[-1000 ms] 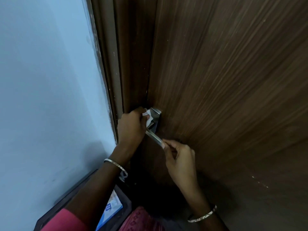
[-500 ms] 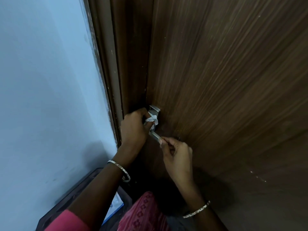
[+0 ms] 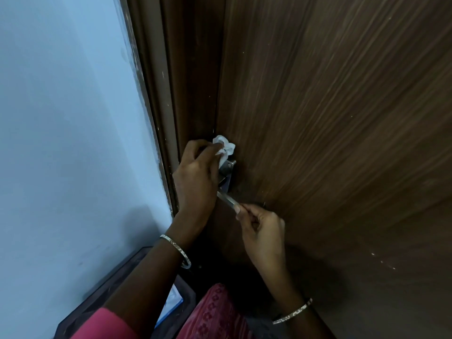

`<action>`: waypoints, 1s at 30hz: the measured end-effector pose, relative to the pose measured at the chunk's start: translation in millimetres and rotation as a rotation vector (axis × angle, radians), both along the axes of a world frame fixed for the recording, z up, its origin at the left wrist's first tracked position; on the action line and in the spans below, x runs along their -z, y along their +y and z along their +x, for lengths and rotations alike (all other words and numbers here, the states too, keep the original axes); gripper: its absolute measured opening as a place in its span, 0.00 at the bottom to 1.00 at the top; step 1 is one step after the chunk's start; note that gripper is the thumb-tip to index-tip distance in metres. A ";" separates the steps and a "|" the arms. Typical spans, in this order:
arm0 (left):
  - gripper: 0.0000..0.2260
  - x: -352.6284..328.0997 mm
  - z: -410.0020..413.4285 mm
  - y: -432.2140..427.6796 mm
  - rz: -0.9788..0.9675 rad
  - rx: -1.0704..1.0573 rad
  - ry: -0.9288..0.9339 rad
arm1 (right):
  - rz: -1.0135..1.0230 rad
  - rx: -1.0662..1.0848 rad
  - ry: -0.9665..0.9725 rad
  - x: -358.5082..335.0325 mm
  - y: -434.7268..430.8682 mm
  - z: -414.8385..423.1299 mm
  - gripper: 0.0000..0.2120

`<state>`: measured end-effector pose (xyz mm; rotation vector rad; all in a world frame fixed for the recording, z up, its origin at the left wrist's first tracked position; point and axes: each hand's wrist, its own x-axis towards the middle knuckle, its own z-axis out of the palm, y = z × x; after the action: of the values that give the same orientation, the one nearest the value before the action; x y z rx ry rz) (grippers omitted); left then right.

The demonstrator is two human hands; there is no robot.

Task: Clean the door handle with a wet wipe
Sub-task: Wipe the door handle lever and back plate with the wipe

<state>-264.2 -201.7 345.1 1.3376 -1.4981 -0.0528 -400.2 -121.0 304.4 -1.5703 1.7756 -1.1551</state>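
Observation:
A silver lever door handle (image 3: 227,199) with its back plate (image 3: 227,172) is mounted on the dark brown wooden door (image 3: 330,118), close to the door's left edge. My left hand (image 3: 194,178) holds a crumpled white wet wipe (image 3: 223,149) and presses it against the top of the plate. My right hand (image 3: 260,228) pinches the free end of the lever from below. The left hand hides much of the plate and the lever's root.
A pale blue wall (image 3: 73,130) runs along the left, meeting the brown door frame (image 3: 156,94). Below the left arm stands a dark tray or box (image 3: 102,289) with a blue-and-white packet (image 3: 171,304) in it. Pink clothing shows at the bottom.
My left hand has moved the wipe up from the lever's root to the top of the plate. My right hand keeps its hold on the lever's end.

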 end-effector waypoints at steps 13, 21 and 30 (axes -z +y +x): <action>0.11 32.7 1.0 0.0 0.210 0.012 0.036 | -0.016 -0.020 0.088 -4.7 0.1 0.9 0.10; 0.14 71.4 8.0 6.7 0.428 0.049 0.064 | -0.001 0.025 0.026 -0.1 0.9 3.5 0.10; 0.08 81.9 -5.2 7.1 0.508 0.043 0.336 | -0.019 0.058 0.036 6.4 0.0 4.8 0.09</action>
<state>-269.4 -194.6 263.2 1.5971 -1.2667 -0.6914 -395.4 -121.0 298.1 -1.5692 1.8500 -1.1809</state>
